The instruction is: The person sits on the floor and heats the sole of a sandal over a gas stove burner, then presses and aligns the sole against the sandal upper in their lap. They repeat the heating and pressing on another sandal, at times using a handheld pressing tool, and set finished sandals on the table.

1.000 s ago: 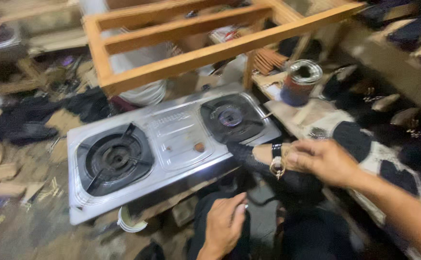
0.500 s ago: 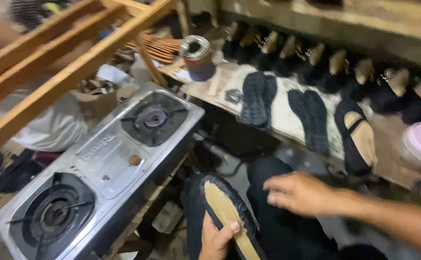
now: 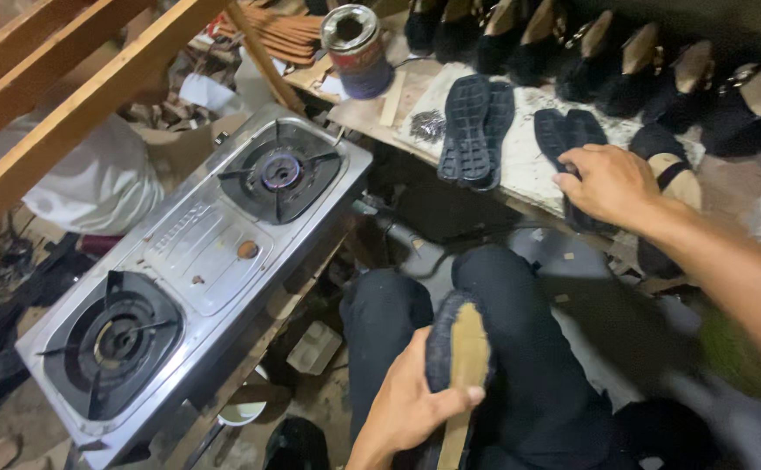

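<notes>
Black shoe with a tan inner sole point(image 3: 460, 352) rests on the person's lap, on dark trousers, low in the middle of the view. Its upper looks soft and its sole part looks flat and smooth. The left hand point(image 3: 406, 405) is wrapped around the shoe from below, with the thumb pressed on the tan part.

The right hand point(image 3: 608, 183) reaches out to the bench point(image 3: 519, 161). Its fingers are curled down onto a pair of flat black rubber soles point(image 3: 572, 139) lying side by side there. Whether the fingers are gripping them or just lying on them cannot be told. Another pair of black ribbed soles point(image 3: 474, 130) lies just beside, to the left. A row of black shoes with tan insides point(image 3: 624, 61) stands along the back of the bench. A round metal can point(image 3: 356, 48) stands at the bench's left end.

Left of the knees sits a shiny steel gas stove with two round burners point(image 3: 197, 270). A small blue flame shows in the far burner. Light wooden beams point(image 3: 76, 96) cross above the stove. The floor around is crowded with dark scraps, and there is little room between the stove's edge and the knees.
</notes>
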